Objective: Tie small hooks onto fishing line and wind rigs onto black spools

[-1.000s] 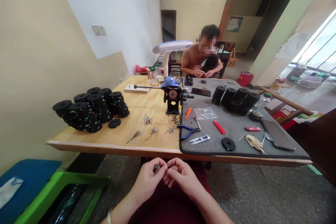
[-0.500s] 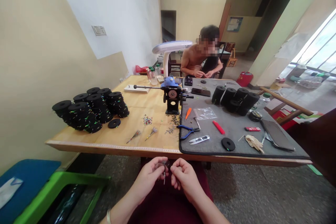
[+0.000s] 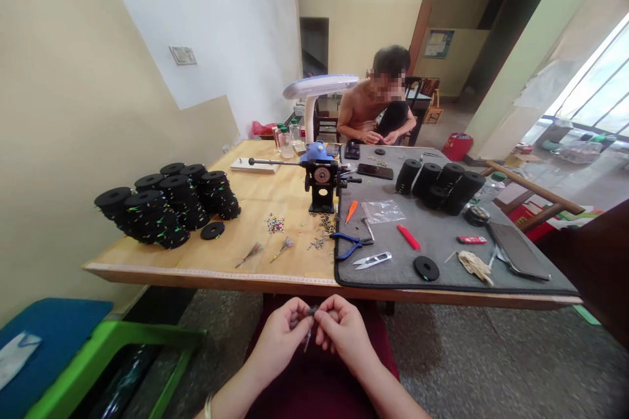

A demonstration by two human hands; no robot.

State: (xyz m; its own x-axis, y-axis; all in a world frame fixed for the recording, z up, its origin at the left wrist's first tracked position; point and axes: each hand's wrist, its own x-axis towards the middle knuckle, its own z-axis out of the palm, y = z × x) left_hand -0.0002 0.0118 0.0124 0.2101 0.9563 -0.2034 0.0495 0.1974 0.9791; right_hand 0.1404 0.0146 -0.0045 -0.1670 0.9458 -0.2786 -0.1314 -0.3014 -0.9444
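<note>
Over my lap, just below the table's front edge, both hands meet fingertip to fingertip. My left hand (image 3: 289, 327) is closed in a pinch on a small dark bundle (image 3: 311, 311), with a thin pale stem (image 3: 308, 342) hanging beneath it. Touching the same bundle, my right hand (image 3: 340, 326) has its thumb and forefinger pressed together; whatever is between them is too small to make out. Two similar thin-stemmed bundles, one greyish (image 3: 251, 253) and one with yellow (image 3: 282, 249), lie on the wood near the front edge.
Stacked black foam spools (image 3: 147, 209) stand left, more spools (image 3: 437, 184) right. A black-and-blue winding machine (image 3: 322, 180) with a lamp (image 3: 319, 86) occupies the middle. Blue pliers (image 3: 350, 245), thread snips (image 3: 372, 260) and a single spool (image 3: 426, 268) rest on the grey mat. A person (image 3: 376, 105) sits opposite.
My right hand has moved slightly left, so its fingertips now meet the bundle at my left fingers. The gap between the hands has closed. The view has shifted a little.
</note>
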